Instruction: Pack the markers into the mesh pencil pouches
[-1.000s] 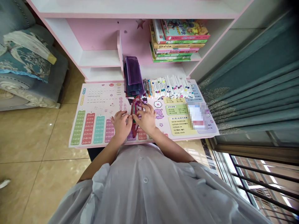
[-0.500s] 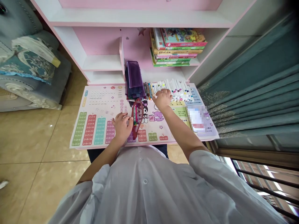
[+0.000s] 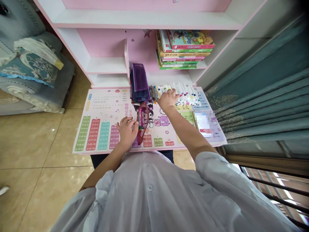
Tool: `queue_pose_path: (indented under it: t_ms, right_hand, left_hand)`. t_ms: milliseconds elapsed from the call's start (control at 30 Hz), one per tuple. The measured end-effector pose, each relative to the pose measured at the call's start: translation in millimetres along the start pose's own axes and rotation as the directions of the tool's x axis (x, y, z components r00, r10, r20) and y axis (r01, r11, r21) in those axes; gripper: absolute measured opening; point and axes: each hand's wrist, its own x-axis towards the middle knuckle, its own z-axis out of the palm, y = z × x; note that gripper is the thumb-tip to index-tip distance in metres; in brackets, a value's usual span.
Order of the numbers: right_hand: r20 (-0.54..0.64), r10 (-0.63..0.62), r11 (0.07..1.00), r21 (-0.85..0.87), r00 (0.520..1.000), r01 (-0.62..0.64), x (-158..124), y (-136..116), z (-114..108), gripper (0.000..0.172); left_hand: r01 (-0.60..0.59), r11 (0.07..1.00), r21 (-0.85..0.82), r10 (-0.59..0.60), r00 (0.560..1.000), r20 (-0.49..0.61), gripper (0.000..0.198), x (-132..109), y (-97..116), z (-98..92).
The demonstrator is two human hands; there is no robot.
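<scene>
A: Where's the red-rimmed pencil pouch (image 3: 142, 118)?

B: Lying open on the printed desk mat (image 3: 103, 103), left of centre, with coloured marker pens (image 3: 141, 120) showing inside. Its long axis runs away from the person, leaning slightly to the right at the far end.

A: Which hand is nearer?

B: The left grip (image 3: 127, 131). It sits just beside the pouch's near half, on the pouch's left, fingers curled and touching the red rim. Whether it's actually clamped on the rim, I can't tell from this view.

A: And the right grip (image 3: 168, 99)?

B: Farther off, up and to the right of the pouch, with the forearm reaching across the mat. Its fingers are curved down onto the row of marker pens (image 3: 185, 95) lying side by side. I can't tell whether they're closed on one.

A: What's around them?

B: A stack of purple mesh pouches (image 3: 139, 84) stands just behind the red one, at the back of the worktop (image 3: 169, 79). Picture books (image 3: 184, 50) fill the shelf above, and a blurred sheet of paper (image 3: 204, 124) lies on the mat to the right.
</scene>
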Motion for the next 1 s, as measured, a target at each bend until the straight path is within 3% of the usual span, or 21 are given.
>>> queue_pose_path:
  t_ms: [133, 267, 367, 467, 567, 700, 1000]
  right_hand:
    - [-0.003, 0.018, 0.999, 0.026, 1.0, -0.018, 2.4, 2.0, -2.4, 0.041]
    - [-0.041, 0.061, 0.989, 0.14, 0.997, -0.055, -15.4, 9.0, -12.3, 0.037]
    - [-0.099, 0.092, 0.953, 0.297, 0.991, -0.059, -46.6, 12.9, -22.3, 0.022]
    - [-0.156, 0.055, 0.885, 0.465, 0.986, 0.024, -88.1, 11.7, -31.7, 0.008]
    - [-0.194, -0.001, 0.821, 0.56, 0.981, 0.112, -129.5, 5.0, -36.5, 0.008]
    - [-0.175, -0.043, 0.805, 0.577, 0.984, 0.137, -165.5, -4.8, -33.0, 0.011]
    - [-0.183, -0.084, 0.861, 0.481, 0.98, 0.164, -168.0, -22.3, -16.5, 0.012]
  left_hand:
    - [-0.005, 1.0, 0.004, 0.005, 1.0, 0.002, 0.022, -0.2, -1.2, -0.4]
    - [-0.005, 1.0, 0.004, 0.005, 1.0, 0.008, 0.023, -0.1, -0.8, -1.0]
    - [-0.006, 1.0, 0.007, 0.006, 1.0, 0.009, 0.022, 0.2, -0.4, -0.3]
    - [-0.006, 1.0, 0.014, 0.006, 1.0, 0.004, 0.02, 0.5, -0.3, 0.9]
    - [-0.009, 1.0, 0.011, 0.009, 1.0, -0.007, 0.02, 0.7, -0.1, 1.3]
    - [-0.005, 1.0, 0.015, 0.005, 1.0, -0.008, 0.02, 0.4, 0.7, 0.6]
    - [-0.017, 1.0, 0.013, 0.018, 1.0, -0.019, 0.02, 0.4, 0.2, 1.6]
